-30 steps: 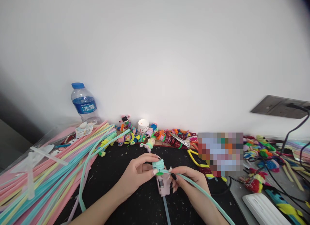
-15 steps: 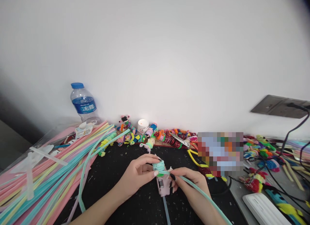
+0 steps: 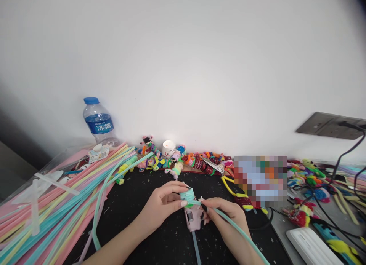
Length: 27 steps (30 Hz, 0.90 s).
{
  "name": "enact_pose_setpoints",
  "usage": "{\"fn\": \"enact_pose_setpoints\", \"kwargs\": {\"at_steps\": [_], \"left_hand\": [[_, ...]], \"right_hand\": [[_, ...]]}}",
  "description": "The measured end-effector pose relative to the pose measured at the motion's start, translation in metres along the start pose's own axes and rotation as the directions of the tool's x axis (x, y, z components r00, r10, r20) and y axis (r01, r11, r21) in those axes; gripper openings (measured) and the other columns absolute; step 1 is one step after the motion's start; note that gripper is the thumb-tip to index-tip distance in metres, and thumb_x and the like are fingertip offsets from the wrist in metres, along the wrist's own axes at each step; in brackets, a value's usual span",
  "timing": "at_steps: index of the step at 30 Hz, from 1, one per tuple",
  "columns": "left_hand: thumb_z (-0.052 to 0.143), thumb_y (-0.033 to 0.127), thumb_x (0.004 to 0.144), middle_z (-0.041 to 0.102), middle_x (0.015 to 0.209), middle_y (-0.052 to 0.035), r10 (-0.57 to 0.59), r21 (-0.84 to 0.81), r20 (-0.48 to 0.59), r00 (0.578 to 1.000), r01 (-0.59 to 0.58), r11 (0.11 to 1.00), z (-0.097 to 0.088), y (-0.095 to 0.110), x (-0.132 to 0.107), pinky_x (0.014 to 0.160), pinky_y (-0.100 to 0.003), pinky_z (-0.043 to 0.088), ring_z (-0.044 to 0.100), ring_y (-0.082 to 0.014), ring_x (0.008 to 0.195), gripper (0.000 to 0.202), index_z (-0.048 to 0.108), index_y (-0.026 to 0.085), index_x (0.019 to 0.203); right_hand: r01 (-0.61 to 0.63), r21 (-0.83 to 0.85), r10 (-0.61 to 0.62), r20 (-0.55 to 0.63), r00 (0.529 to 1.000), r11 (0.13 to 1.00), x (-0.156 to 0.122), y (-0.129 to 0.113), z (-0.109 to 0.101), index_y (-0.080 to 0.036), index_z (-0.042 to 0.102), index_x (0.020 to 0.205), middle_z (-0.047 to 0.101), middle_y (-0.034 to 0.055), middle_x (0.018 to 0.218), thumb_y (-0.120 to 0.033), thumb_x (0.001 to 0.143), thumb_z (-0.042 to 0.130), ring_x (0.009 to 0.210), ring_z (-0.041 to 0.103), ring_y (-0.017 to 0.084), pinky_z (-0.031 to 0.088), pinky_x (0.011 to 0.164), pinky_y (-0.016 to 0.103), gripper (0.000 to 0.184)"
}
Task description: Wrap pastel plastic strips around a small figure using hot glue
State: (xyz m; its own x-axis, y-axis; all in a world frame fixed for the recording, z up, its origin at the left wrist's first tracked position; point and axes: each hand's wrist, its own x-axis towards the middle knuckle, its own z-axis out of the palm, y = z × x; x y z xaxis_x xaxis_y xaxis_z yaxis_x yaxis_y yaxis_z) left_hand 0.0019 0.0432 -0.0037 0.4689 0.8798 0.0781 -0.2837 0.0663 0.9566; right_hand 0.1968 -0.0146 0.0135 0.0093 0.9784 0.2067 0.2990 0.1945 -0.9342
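Note:
My left hand (image 3: 160,207) pinches a small coil of mint-green pipe cleaner (image 3: 187,194) between thumb and fingers. The strand of mint pipe cleaner (image 3: 241,231) runs from this coil to my right hand (image 3: 228,214), whose thumb and fingertips are closed on it. Its free end trails down past my right wrist. Directly below both hands, a pale pink glue gun (image 3: 196,221) lies on the black mat (image 3: 168,242). A translucent glue stick (image 3: 196,248) sticks out of its near end. Its front part is hidden behind the coil, where a bit of bright green shows.
Many pastel pipe cleaners (image 3: 60,211) lie on the left, beside a water bottle (image 3: 100,122). Along the wall are colourful pipe-cleaner figures (image 3: 154,162), a paper cup (image 3: 169,148) and scissors (image 3: 214,166). At right stand a white power strip (image 3: 313,248) and black cables (image 3: 334,219).
Almost nothing differs. Both hands keep their places, with the strand between them still held taut and the coil shifted only very slightly.

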Motion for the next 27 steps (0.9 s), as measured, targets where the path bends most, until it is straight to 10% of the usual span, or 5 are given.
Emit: {"fn": "enact_pose_setpoints", "kwargs": {"at_steps": [27], "left_hand": [[0.072,0.022,0.067,0.056,0.109,-0.0091,0.001,-0.008,0.009,1.000,-0.001,1.000,-0.0001,-0.0013,-0.0013,0.083,-0.037,0.050,0.059,-0.0255,0.098,0.023,0.070,0.019,0.090]], "right_hand": [[0.041,-0.056,-0.039,0.035,0.999,0.998,0.0009,-0.0081,0.0008,-0.018,0.072,0.079,0.070,0.0035,0.069,-0.019,0.080,0.058,0.056,0.064,0.014,0.052,0.056,0.020,0.015]]}}
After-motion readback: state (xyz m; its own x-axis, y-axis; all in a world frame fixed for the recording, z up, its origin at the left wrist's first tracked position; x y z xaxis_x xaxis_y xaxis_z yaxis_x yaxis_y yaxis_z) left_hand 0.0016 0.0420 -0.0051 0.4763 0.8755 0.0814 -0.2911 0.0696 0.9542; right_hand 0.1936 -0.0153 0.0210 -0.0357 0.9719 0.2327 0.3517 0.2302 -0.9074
